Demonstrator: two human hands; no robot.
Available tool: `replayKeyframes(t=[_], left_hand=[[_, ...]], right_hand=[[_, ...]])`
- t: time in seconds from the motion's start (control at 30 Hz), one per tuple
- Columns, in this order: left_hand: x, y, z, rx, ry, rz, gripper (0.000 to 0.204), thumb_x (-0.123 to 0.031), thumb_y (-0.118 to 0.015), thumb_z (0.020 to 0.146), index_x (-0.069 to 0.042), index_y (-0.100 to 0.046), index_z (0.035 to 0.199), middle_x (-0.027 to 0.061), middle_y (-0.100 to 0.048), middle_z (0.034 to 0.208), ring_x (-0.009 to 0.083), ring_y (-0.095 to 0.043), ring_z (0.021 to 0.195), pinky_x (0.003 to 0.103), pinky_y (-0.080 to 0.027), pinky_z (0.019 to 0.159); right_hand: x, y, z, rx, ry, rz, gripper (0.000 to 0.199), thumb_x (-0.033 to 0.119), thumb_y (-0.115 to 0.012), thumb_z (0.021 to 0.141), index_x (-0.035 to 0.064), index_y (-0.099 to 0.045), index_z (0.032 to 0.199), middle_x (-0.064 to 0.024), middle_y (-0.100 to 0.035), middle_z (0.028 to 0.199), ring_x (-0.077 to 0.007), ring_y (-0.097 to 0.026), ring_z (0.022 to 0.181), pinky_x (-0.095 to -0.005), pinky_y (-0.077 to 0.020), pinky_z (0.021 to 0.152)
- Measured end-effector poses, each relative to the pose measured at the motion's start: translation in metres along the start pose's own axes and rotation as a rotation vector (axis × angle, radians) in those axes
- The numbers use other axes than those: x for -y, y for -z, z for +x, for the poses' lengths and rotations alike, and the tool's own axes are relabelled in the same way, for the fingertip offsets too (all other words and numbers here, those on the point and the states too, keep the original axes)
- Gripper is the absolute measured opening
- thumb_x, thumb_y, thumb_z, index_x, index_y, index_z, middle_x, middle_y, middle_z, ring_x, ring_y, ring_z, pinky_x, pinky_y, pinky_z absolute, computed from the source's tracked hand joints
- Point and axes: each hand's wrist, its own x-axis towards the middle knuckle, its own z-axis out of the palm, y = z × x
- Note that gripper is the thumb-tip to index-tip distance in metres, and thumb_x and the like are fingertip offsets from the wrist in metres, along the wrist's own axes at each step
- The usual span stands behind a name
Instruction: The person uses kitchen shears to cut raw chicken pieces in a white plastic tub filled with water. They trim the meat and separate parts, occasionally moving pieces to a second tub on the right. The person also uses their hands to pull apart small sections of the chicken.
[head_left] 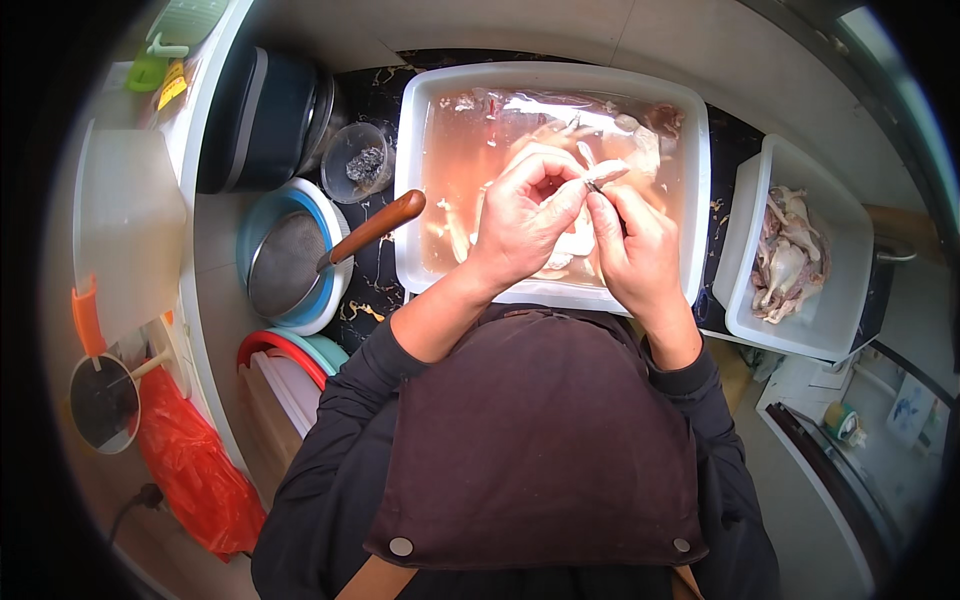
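1. The left hand (pixel 522 215) is curled shut around a pale piece of raw poultry (pixel 606 172), held just above the large white tub (pixel 552 82). The right hand (pixel 632 245) pinches a small metal tool (pixel 594 185) — tweezers, by the look of it — with its tip touching the meat.

2. A likely mishap: the wet, slick meat could slip out of the left hand's grip and drop into the tub, splashing pinkish water onto the dark apron (pixel 540 430) or the counter.

3. The tool's tip works right beside the left thumb, so a slip on the slick skin could nip a finger.

4. The large tub holds cloudy pink water with more pale pieces of meat lying under the surface.

5. To the person's right, a smaller white tub (pixel 748 215) holds a heap of plucked bird pieces, with no water visible in it.

6. To the left, a wire strainer (pixel 285 262) with a wooden handle rests in a blue-rimmed basin (pixel 262 205); near it stands a small clear cup (pixel 357 160) with dark grey scraps inside — what they are cannot be told.
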Motion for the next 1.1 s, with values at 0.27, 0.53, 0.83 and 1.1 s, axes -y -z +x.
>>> replayKeyframes(t=[0.27, 0.53, 0.83, 1.1], left_hand=[[-0.001, 0.001, 0.0, 0.037, 0.079, -0.01, 0.008, 0.002, -0.064, 0.094, 0.003, -0.062, 0.101, 0.0061, -0.056, 0.108, 0.01, -0.059, 0.093, 0.024, -0.051, 0.082], [0.008, -0.006, 0.004, -0.038, 0.024, 0.041, 0.008, -0.002, -0.066, 0.095, 0.003, -0.061, 0.091, 0.0047, -0.062, 0.094, 0.0052, -0.059, 0.072, 0.02, -0.048, 0.058], [0.009, -0.003, 0.002, -0.058, 0.163, -0.178, 0.009, -0.006, -0.063, 0.098, 0.002, -0.061, 0.094, 0.0049, -0.065, 0.09, 0.0057, -0.062, 0.076, 0.02, -0.052, 0.058], [0.009, -0.001, -0.002, -0.051, 0.156, -0.165, 0.006, -0.004, -0.061, 0.097, 0.002, -0.061, 0.097, 0.0062, -0.066, 0.093, 0.0064, -0.063, 0.077, 0.021, -0.053, 0.06]], right_hand=[[-0.001, -0.004, 0.0, -0.076, 0.042, -0.105, 0.003, 0.003, -0.065, 0.092, 0.0008, -0.067, 0.093, -0.0134, -0.062, 0.07, -0.0299, -0.062, 0.059, -0.0363, -0.0462, 0.055], [-0.01, -0.009, -0.004, -0.21, 0.052, -0.359, 0.007, 0.006, -0.065, 0.092, 0.0035, -0.065, 0.085, -0.0133, -0.062, 0.069, -0.0302, -0.062, 0.057, -0.0376, -0.0462, 0.053], [-0.003, -0.003, -0.003, -0.031, -0.052, -0.145, 0.007, 0.007, -0.066, 0.093, -0.0002, -0.067, 0.093, -0.0151, -0.064, 0.073, -0.0298, -0.064, 0.063, -0.0356, -0.0475, 0.058], [0.003, -0.002, -0.001, -0.002, -0.038, -0.106, 0.007, 0.006, -0.067, 0.092, -0.0009, -0.066, 0.092, -0.0157, -0.064, 0.074, -0.0298, -0.063, 0.062, -0.0358, -0.0473, 0.057]])
